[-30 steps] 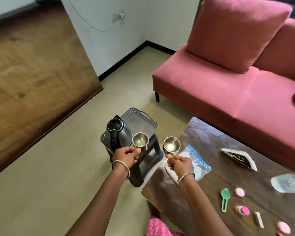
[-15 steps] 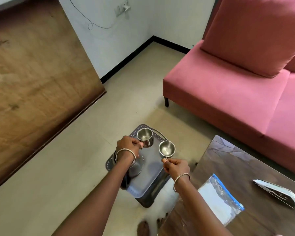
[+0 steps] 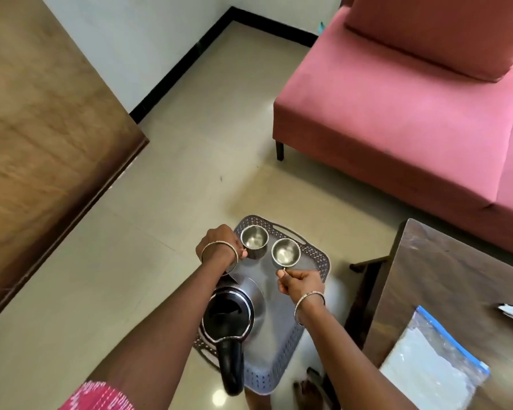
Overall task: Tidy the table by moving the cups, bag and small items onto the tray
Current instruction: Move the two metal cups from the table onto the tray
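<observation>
Now our left hand (image 3: 219, 247) pinches the handle of one steel cup (image 3: 253, 242) over the far end of the tray (image 3: 317, 255), beyond the kettle (image 3: 228, 315), likely so it lands clear of the lid. Beside it the second cup (image 3: 285, 253) hangs upright from our right hand (image 3: 301, 281), pinched by its handle. Whether either cup touches the tray floor we cannot tell. Rightward, the bag (image 3: 433, 365) waits on the table (image 3: 456, 276).

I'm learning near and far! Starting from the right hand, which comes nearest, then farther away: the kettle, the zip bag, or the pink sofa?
1. Kettle, just left of the right hand, on the tray.
2. Zip bag, to its right, on the table.
3. Pink sofa, farthest, up ahead.
</observation>
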Available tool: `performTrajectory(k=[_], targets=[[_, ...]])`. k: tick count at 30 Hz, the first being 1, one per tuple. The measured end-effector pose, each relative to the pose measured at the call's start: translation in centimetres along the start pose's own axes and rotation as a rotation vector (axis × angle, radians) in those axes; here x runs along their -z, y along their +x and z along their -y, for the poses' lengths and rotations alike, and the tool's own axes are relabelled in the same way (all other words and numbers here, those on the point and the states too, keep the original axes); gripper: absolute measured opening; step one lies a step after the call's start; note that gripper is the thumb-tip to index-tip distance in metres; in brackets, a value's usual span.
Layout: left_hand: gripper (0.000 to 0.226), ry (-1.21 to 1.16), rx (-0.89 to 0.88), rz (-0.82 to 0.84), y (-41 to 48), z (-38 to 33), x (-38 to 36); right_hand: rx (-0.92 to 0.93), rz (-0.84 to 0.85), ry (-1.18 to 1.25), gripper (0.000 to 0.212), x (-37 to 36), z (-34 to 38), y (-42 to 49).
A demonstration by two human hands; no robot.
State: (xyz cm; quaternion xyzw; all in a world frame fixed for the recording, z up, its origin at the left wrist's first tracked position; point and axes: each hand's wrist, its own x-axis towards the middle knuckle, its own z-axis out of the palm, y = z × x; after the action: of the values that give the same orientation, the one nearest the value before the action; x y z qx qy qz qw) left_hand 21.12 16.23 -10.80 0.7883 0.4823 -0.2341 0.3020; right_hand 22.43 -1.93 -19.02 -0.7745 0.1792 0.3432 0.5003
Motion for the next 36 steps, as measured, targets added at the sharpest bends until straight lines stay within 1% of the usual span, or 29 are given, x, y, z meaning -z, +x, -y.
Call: performTrajectory(k=[3,5,8,10,14,18,22,25,27,29,30,33,36], targets=[[0.03,0.034,0.002,0.059,2.3,0.4,-1.2,-0.07,-0.008,0.114,0.011,-1.6,-0.8,1.3],[0.031,0.044,-0.001,0.086,3.3,0.3,-1.5,-0.089,-0.026,0.155,0.01,-2.4,-1.0,1.7],[0.035,0.054,-0.022,0.103,4.6,0.0,-1.9,-0.104,-0.05,0.206,0.022,-3.2,-1.4,2.3],[0.036,0.067,-0.031,0.085,5.3,-0.2,-2.3,-0.106,-0.054,0.236,0.026,-3.6,-1.6,2.6],[0.027,0.083,-0.046,0.063,6.0,0.3,-3.2,-0.097,-0.059,0.275,0.032,-4.0,-1.8,3.2],[0.02,0.053,-0.054,0.078,6.3,1.3,-3.8,-0.101,-0.006,0.315,0.026,-4.0,-1.5,3.3],[0.019,0.016,-0.062,0.075,6.2,1.6,-4.2,-0.075,0.006,0.268,0.013,-3.9,-1.2,3.3],[0.02,-0.007,-0.064,0.055,6.1,2.0,-4.3,-0.063,0.013,0.242,0.013,-3.9,-1.0,3.2],[0.02,-0.041,-0.079,0.105,6.3,2.5,-4.2,-0.072,0.009,0.237,0.012,-3.8,-1.0,3.1],[0.02,-0.143,-0.09,0.166,6.2,2.9,-3.7,-0.101,-0.002,0.268,0.006,-3.5,-0.9,2.8],[0.019,-0.201,-0.09,0.178,6.1,3.0,-3.4,-0.116,-0.004,0.288,0.006,-3.2,-0.8,2.6],[0.022,-0.341,-0.078,0.16,5.1,3.1,-2.3,-0.151,-0.011,0.316,0.013,-1.8,-0.5,1.3],[0.023,-0.384,-0.109,0.122,3.1,2.8,-1.0,-0.189,-0.022,0.329,0.019,-0.2,-0.4,-0.3]])
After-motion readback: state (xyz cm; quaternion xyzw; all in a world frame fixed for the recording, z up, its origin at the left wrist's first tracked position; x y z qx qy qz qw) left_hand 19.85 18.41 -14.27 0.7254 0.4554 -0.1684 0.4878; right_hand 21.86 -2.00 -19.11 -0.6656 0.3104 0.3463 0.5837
